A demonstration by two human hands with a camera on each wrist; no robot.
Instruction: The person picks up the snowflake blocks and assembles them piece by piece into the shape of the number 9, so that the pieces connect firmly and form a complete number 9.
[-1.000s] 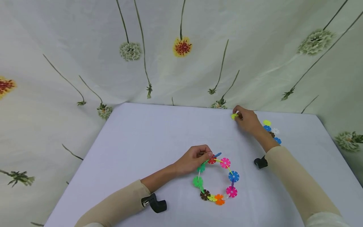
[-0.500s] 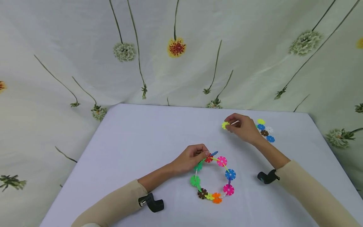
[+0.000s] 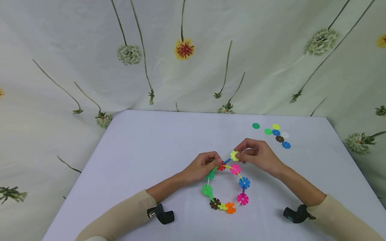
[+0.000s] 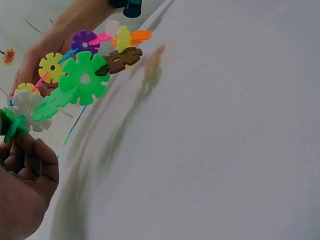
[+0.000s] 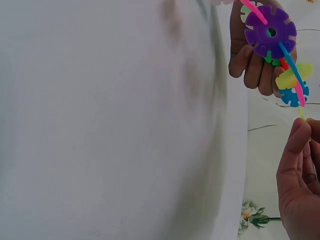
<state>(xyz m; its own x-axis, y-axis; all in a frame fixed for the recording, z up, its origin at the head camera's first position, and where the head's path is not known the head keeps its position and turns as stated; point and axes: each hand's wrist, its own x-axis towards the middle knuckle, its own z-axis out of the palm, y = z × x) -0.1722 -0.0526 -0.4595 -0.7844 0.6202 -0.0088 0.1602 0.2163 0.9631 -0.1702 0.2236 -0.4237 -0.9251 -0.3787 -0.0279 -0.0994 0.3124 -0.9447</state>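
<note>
A ring of interlocking flower-shaped plastic discs in many colours, the disc ring (image 3: 207, 190), hangs from my left hand (image 3: 201, 169), which pinches its top near a red disc (image 3: 221, 166). A blue disc (image 3: 227, 161) sticks out there, beyond the loop. My right hand (image 3: 260, 156) pinches a yellow disc (image 3: 234, 155) between thumb and fingers, its edge right at the blue disc. In the right wrist view that yellow disc is edge-on, close under the blue disc (image 5: 294, 95). The left wrist view has a green disc (image 4: 16, 129) at my left fingertips.
Several loose discs lie at the table's back right, among them a brown disc (image 3: 279, 139), a white disc (image 3: 284, 135) and a separate green disc (image 3: 256, 126). The white table (image 3: 156, 140) ends at a flower-print cloth (image 3: 163, 60). Black wrist cameras (image 3: 297, 214) sit on both sleeves.
My right hand has brought the yellow disc from the table's back edge forward and left to the blue disc. The left hand holds the ring about where it was. The view has shifted slightly.
</note>
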